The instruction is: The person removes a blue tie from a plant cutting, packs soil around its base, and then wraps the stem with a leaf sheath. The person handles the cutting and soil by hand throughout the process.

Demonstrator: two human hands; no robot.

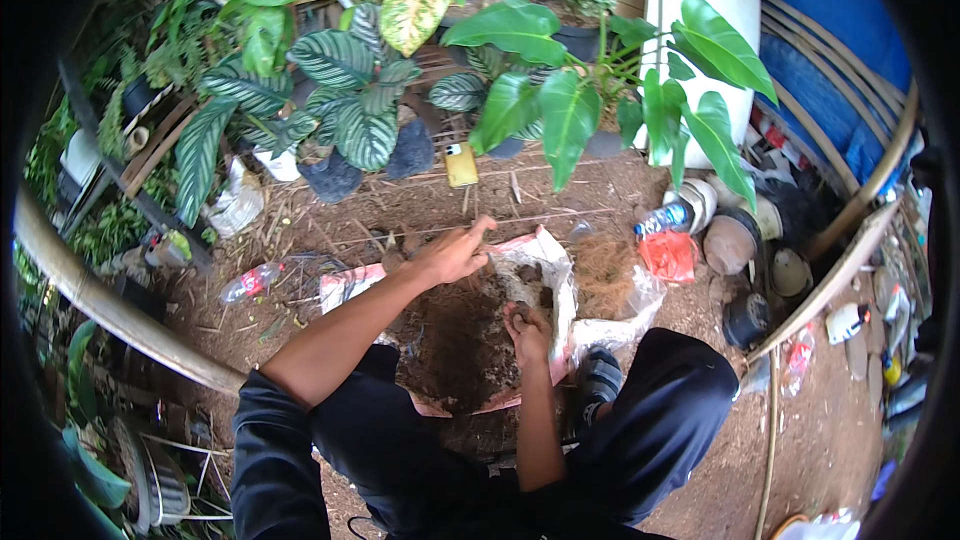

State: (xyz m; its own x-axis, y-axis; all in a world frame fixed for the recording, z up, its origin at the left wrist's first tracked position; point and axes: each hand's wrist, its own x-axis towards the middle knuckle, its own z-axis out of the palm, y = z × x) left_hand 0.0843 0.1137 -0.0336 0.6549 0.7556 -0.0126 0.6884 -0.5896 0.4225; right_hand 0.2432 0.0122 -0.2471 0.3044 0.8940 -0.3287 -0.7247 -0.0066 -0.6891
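Dark loose soil (450, 345) lies heaped on an opened, pink-edged white sack (564, 270) between my knees. Over the far edge of the heap, my left hand (452, 253) is stretched out with its index finger extended and nothing visible in it. My right hand (529, 334) is low over the right side of the heap, its fingers curled around what looks like a small clump of soil; the fingers partly hide it. Brown fibre (602, 274) sits in a clear plastic bag (645, 296) just right of the sack.
A yellow phone (460, 166) stands by potted leafy plants (367, 120) at the back. A plastic bottle (253, 283) lies left. Right are a red plastic bag (667, 256), a blue-labelled bottle (663, 218) and several pots (729, 241). Bamboo poles (127, 315) curve along the side.
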